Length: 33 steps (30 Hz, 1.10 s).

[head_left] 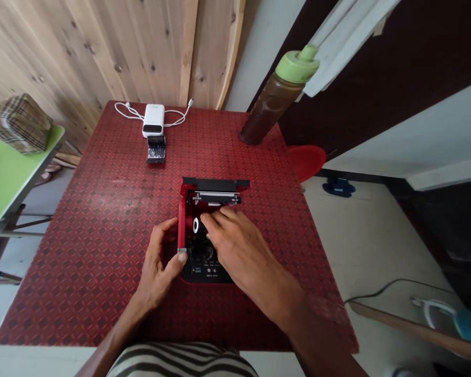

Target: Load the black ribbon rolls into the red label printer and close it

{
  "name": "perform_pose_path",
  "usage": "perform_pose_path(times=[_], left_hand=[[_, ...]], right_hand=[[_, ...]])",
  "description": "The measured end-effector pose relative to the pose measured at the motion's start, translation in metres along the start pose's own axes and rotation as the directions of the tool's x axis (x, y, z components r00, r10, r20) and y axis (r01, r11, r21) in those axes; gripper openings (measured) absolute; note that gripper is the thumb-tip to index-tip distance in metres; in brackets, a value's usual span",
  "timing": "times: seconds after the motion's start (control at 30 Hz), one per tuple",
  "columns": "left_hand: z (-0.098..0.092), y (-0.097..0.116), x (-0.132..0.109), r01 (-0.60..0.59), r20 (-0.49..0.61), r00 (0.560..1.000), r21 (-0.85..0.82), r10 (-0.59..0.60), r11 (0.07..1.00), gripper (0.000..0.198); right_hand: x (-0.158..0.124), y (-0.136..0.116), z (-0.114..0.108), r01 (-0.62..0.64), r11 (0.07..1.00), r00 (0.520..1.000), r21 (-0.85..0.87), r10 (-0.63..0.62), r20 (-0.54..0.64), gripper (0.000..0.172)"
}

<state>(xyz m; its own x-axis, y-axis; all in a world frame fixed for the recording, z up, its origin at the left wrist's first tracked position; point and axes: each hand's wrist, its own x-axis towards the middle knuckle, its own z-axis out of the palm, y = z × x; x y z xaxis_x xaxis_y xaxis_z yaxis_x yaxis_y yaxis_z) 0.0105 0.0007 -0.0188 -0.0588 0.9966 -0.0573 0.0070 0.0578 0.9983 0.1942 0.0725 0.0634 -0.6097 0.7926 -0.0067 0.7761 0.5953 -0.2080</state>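
Note:
A red and black label printer (pixel 182 225) stands on the table before me with its lid (pixel 215 185) raised at the back. Inside lies a black roll (pixel 196 225) with a white core ring at its left end. My right hand (pixel 235 235) reaches in from the right, its fingers closed over the roll and hiding most of it. My left hand (pixel 160 267) grips the printer's left wall, thumb on the front corner and fingers along the outer side. Small buttons and print show on the front panel.
A white power bank (pixel 154 116) with a cable lies at the back, a strip of black film (pixel 156 150) in front of it. A tall brown bottle (pixel 270 102) with a green cap stands back right. A red stool (pixel 308 159) is beyond the table's right edge.

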Motion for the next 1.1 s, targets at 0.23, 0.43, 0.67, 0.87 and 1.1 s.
perform_pose_path(times=[0.23,0.43,0.67,0.87,1.1], left_hand=[[-0.001,-0.001,-0.001,0.028,0.002,1.000,0.011,-0.028,1.000,0.064],[-0.002,-0.004,-0.001,0.018,0.013,1.000,0.031,-0.018,0.999,0.066],[-0.002,-0.003,0.000,0.015,0.007,1.000,0.041,-0.015,0.999,0.065],[-0.003,-0.004,-0.002,0.014,0.008,1.000,0.025,-0.014,1.000,0.066],[-0.009,0.026,0.024,0.023,-0.150,0.989,0.052,-0.015,0.998,0.060]], right_hand=[[0.022,0.006,0.000,-0.086,0.996,0.982,0.022,0.081,0.173,0.028],[0.029,0.011,0.005,-0.098,0.994,0.975,0.056,0.084,0.207,0.029],[0.006,0.021,0.009,0.016,0.953,1.000,0.302,-0.014,-0.008,0.059],[-0.023,0.029,-0.005,0.183,0.903,0.982,0.388,-0.149,-0.116,0.055],[-0.033,0.018,0.002,0.198,0.893,0.954,0.405,-0.080,-0.291,0.024]])
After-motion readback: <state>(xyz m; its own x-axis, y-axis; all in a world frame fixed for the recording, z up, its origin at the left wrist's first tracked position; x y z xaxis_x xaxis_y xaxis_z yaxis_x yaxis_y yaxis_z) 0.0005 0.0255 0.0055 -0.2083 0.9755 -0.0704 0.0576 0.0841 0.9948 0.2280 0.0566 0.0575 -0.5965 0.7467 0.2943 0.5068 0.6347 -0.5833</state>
